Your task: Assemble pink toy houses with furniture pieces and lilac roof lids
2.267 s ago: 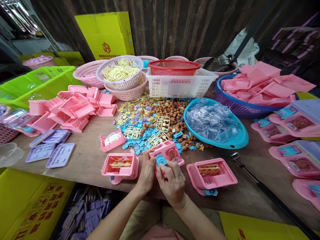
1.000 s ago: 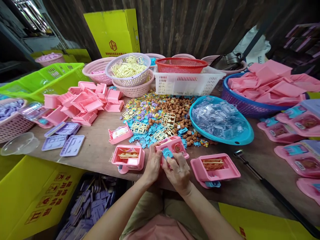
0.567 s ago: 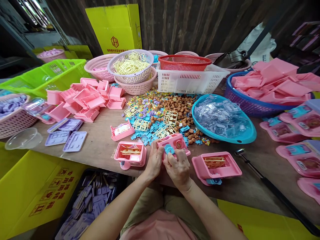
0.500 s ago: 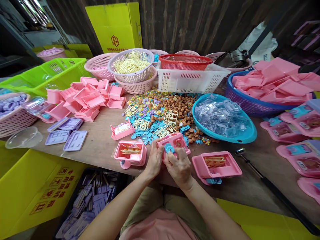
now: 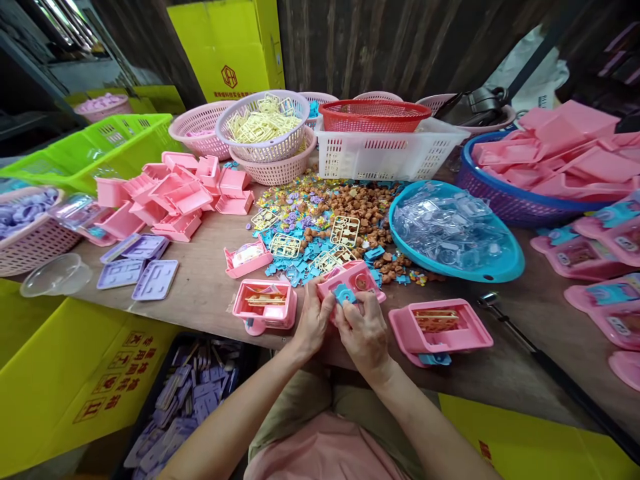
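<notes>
On the worktop [image 5: 200, 280], L to R: open pink box [image 5: 274, 323] just beside the L hand [image 5: 311, 319], which gripped the L end of a pink toy case [image 5: 353, 275]. Case was btwn both hands, at the fingertips, w/ a blue pc [image 5: 344, 293] on its face. R hand [image 5: 364, 328], fingers curled, gripped its near edge by the blue pc. 2nd pink box [image 5: 467, 328] was to the R, apart.

Salmon-pink top [image 5: 325, 452], plain cloth, soft creases at front, olive-khaki trousers [image 5: 291, 405], left hand [image 5: 313, 321] and right hand [image 5: 364, 331] bare, forearms [image 5: 253, 400] bare.
</notes>
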Demonstrator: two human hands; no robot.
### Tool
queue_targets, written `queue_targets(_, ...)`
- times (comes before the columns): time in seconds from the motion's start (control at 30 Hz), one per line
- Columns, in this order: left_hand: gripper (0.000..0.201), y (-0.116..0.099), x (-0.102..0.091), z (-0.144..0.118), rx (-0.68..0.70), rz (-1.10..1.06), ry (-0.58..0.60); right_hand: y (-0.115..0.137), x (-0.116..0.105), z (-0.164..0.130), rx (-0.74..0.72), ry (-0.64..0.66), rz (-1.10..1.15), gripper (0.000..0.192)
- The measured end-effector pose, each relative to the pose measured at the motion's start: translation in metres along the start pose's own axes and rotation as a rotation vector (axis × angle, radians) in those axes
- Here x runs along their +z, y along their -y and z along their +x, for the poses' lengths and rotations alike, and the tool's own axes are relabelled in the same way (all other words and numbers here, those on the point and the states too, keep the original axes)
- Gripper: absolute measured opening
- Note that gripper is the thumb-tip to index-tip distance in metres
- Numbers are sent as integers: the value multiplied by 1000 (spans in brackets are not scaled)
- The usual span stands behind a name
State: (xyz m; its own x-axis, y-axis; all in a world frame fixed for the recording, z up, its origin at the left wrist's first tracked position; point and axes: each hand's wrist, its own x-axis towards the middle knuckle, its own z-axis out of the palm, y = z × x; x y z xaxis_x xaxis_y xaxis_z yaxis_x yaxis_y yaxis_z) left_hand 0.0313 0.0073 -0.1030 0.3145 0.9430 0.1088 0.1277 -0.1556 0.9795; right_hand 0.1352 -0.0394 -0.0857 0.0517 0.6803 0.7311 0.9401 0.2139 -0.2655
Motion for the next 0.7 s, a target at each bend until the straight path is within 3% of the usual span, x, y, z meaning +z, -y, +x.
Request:
queue_targets(0.17, 38, 0, 0, -1, 15, 35, -13, -5, -9, -1, 80, 66, 208, 4)
queue_targets(0.4, 36, -1, -2, -1, -33, -13, -2, 8, 1, -3, 99, -27, 53, 13)
queue_targets(0.7, 43, 2, -5, -2, -55, -79, 62, 6, 3, -9, 101, -68, 84, 12)
